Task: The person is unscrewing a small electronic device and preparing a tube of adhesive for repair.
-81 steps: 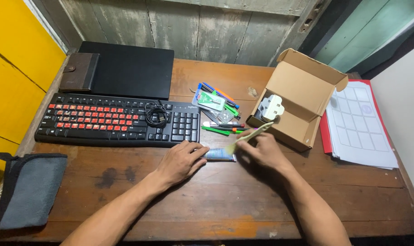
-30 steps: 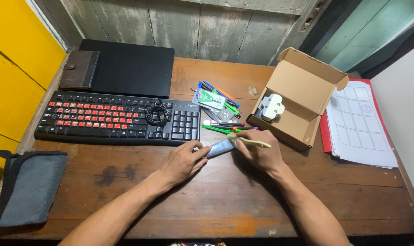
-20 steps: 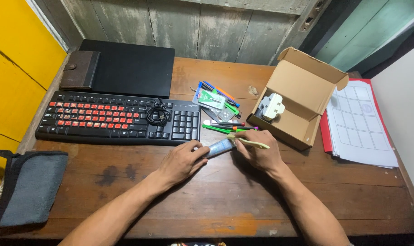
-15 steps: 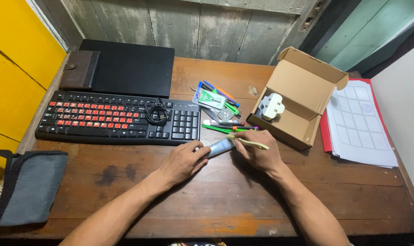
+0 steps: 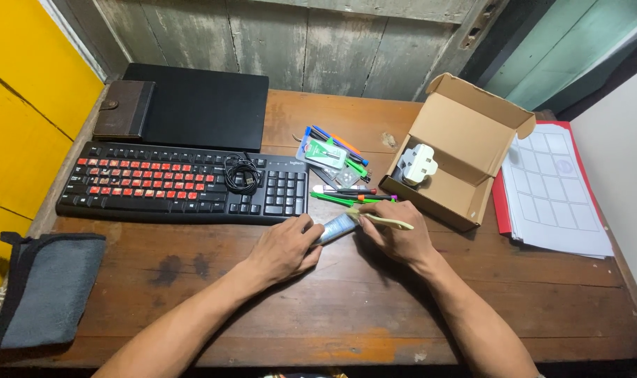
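Note:
My left hand [image 5: 287, 248] grips the lower end of a small pale-blue tube [image 5: 337, 227] lying tilted on the wooden desk [image 5: 374, 301]. My right hand [image 5: 397, 239] pinches the tube's upper end and also holds a pale yellow-green pen [image 5: 385, 221] across its fingers. Both hands sit just in front of the black keyboard [image 5: 182, 184] with red keys. Just beyond them lies a loose pile of pens and small packets [image 5: 338, 164].
An open cardboard box [image 5: 462, 150] holding a white plug adapter [image 5: 418, 164] stands at the right. White sheets on a red folder [image 5: 553, 196] lie further right. A black laptop [image 5: 203, 105], brown wallet [image 5: 124, 110], coiled cable [image 5: 243, 175] and grey pouch [image 5: 49, 288] are on the left.
The tube, flat on the desk 2.7 s ago, is now lifted at an angle between both hands. The pen has dropped from upright to nearly level in my right hand.

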